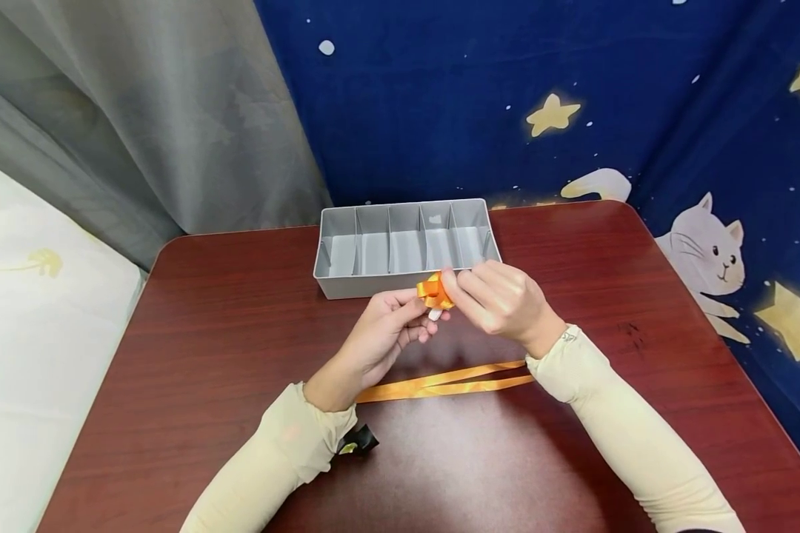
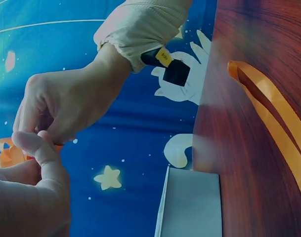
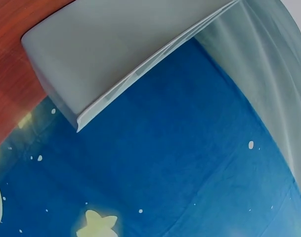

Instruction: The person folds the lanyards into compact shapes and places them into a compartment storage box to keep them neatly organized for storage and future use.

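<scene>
Both hands meet over the table in front of the gray tray. Between finger and thumb, my left hand (image 1: 380,333) holds a looped orange ribbon bow (image 1: 432,289) from the left and below. A small white piece (image 1: 435,314) shows under the bow, by the left fingertips. From the other side my right hand (image 1: 503,300) pinches the bow, its fingers curled. In the left wrist view the orange loops (image 2: 11,157) are partly hidden behind the left thumb. Neither hand shows in the right wrist view.
Behind the hands stands a gray tray (image 1: 353,287) with several compartments. A long orange ribbon (image 1: 407,389) lies folded across the reddish-brown table (image 1: 227,311), below the hands. A black device (image 1: 365,442) sits at the left cuff. Gray and blue curtains (image 1: 427,111) hang behind the table.
</scene>
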A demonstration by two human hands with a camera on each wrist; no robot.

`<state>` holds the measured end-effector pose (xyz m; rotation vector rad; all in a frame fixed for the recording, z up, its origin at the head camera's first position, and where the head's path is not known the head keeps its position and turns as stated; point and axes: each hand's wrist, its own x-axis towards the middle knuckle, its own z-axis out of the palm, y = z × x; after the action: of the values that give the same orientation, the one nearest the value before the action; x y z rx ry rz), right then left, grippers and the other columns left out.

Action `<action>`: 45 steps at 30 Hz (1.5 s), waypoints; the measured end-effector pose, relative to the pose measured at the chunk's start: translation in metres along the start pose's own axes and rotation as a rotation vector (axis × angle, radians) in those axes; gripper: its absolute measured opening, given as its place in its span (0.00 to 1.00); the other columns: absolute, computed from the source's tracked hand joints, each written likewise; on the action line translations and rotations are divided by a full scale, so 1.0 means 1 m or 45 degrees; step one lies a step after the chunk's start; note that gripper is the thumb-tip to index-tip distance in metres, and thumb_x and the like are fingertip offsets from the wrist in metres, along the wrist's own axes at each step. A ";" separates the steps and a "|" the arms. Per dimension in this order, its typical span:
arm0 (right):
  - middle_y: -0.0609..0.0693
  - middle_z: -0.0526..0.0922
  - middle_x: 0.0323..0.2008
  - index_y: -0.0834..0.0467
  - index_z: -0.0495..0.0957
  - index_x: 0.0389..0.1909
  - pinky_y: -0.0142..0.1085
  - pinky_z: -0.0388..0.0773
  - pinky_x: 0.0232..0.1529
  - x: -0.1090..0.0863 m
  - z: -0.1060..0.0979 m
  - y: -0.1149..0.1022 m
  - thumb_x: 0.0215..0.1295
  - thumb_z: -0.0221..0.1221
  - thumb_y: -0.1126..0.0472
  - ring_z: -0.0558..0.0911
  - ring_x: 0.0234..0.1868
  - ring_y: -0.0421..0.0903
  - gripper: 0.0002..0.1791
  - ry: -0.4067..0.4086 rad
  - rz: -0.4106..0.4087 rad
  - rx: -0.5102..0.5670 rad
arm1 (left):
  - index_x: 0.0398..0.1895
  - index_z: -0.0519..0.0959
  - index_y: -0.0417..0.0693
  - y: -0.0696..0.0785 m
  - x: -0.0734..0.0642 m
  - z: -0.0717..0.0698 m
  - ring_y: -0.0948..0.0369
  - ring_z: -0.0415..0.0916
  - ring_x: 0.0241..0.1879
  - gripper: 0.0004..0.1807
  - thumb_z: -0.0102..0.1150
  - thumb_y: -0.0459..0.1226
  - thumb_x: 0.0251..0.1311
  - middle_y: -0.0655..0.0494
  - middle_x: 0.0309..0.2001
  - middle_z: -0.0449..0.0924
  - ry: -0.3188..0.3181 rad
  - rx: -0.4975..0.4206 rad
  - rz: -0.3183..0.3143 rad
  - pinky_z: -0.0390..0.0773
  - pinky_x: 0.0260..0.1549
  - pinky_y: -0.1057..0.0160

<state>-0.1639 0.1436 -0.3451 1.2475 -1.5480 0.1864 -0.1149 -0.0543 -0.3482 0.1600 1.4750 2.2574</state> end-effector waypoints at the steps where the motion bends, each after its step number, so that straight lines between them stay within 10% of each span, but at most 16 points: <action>1: 0.54 0.70 0.22 0.73 0.80 0.39 0.34 0.65 0.17 0.000 0.000 0.000 0.63 0.58 0.76 0.63 0.17 0.47 0.06 0.000 -0.008 -0.003 | 0.54 0.73 0.23 0.001 0.000 0.000 0.66 0.76 0.25 0.15 0.45 0.26 0.70 0.52 0.32 0.85 -0.008 -0.018 -0.013 0.77 0.26 0.75; 10: 0.52 0.68 0.21 0.73 0.80 0.39 0.32 0.64 0.17 -0.003 0.002 -0.001 0.61 0.56 0.76 0.61 0.17 0.45 0.08 -0.013 -0.071 -0.030 | 0.39 0.82 0.40 0.005 -0.001 0.000 0.60 0.82 0.29 0.24 0.39 0.48 0.75 0.46 0.33 0.85 -0.031 -0.200 -0.102 0.81 0.32 0.67; 32: 0.52 0.68 0.21 0.72 0.80 0.39 0.32 0.64 0.16 -0.006 0.003 0.001 0.63 0.57 0.76 0.62 0.16 0.45 0.06 0.012 -0.032 0.031 | 0.40 0.82 0.35 -0.003 0.001 -0.001 0.64 0.81 0.29 0.06 0.58 0.31 0.67 0.51 0.31 0.85 -0.039 0.078 -0.038 0.80 0.31 0.71; 45: 0.50 0.75 0.21 0.63 0.81 0.30 0.36 0.73 0.17 -0.004 -0.003 0.001 0.71 0.57 0.64 0.71 0.15 0.45 0.10 -0.042 0.370 0.257 | 0.44 0.78 0.25 -0.001 0.000 0.001 0.63 0.80 0.26 0.10 0.58 0.27 0.65 0.49 0.30 0.83 -0.016 0.193 0.046 0.80 0.30 0.70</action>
<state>-0.1636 0.1485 -0.3462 1.1788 -1.7692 0.5229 -0.1143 -0.0533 -0.3485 0.2482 1.6488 2.1676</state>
